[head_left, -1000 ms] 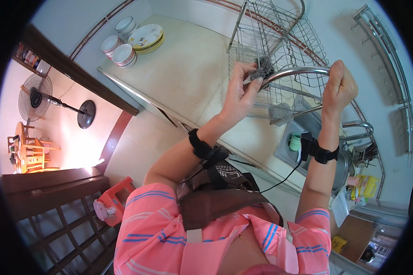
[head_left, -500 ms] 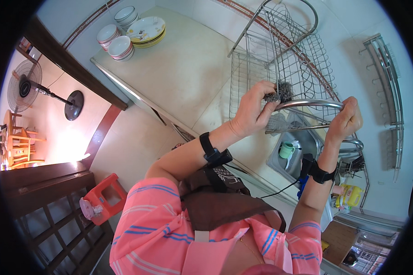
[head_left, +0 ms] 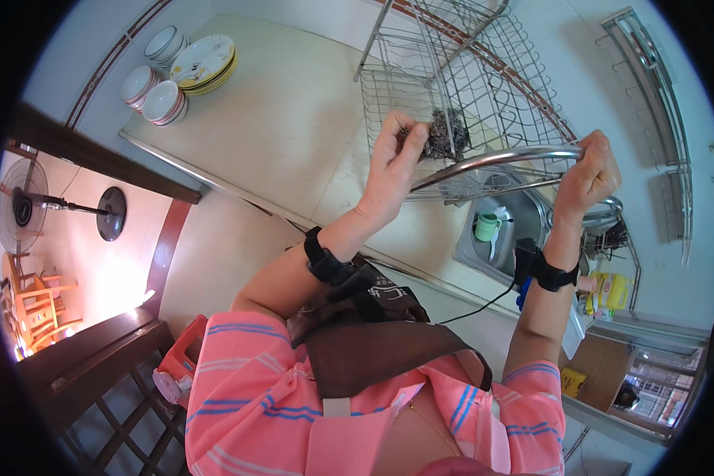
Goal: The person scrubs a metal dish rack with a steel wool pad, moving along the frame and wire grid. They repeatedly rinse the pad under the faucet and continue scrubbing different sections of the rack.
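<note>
My left hand [head_left: 394,159] pinches a dark steel-wool scrubber [head_left: 442,135] against the rim of a shiny steel bowl [head_left: 492,163], which I hold edge-on in front of me. My right hand [head_left: 589,176] grips the opposite side of the bowl's rim. Both wrists wear black bands, and a cable runs from the right one. The bowl is over the edge of the sink [head_left: 523,214], in front of a wire dish rack [head_left: 452,71].
Stacked plates [head_left: 205,62] and small bowls [head_left: 155,91] sit at the far left of the pale counter [head_left: 293,111]. A green cup [head_left: 488,226] stands in the sink, a yellow bottle [head_left: 608,291] beside it. A fan [head_left: 24,208] stands on the floor at left.
The view has shifted, so the hands and bowl sit lower in the frame. My left hand has slid the scrubber a little along the rim. My right hand keeps its grip.
</note>
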The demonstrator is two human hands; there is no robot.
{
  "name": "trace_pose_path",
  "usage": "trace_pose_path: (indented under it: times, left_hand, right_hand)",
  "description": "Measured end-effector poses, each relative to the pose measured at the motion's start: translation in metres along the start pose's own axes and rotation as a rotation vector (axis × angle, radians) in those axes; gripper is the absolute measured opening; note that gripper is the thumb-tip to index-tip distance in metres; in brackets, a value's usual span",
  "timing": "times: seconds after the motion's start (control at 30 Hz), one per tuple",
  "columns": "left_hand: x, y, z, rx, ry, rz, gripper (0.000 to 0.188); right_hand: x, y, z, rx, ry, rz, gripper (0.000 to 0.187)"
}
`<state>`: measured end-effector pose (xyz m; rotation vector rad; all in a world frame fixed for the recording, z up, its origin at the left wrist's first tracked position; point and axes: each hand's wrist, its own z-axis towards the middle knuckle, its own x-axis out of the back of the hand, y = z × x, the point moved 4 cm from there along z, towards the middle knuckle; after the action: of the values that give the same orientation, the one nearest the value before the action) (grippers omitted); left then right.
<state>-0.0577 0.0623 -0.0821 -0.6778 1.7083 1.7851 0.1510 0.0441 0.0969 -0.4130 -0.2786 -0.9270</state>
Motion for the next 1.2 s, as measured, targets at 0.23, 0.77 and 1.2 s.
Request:
trace_pose_path:
  times: [0.23, 0.77, 1.2]
  left_hand:
    - [-0.025, 0.029, -0.004, -0.531, -0.066, 0.694, 0.015]
    - [0.019, 0.015, 0.041, 0.043, 0.372, -0.058, 0.023]
    - [-0.053, 0.091, -0.034, -0.725, -0.307, 1.1, 0.026]
  right_hand:
    - [-0.002, -0.004, 0.001, 0.06, 0.041, 0.036, 0.047]
    - [0.0, -0.005, 0.002, 0.128, 0.05, 0.065, 0.046]
    - [-0.003, 0.0, 0.002, 0.15, 0.064, 0.108, 0.043]
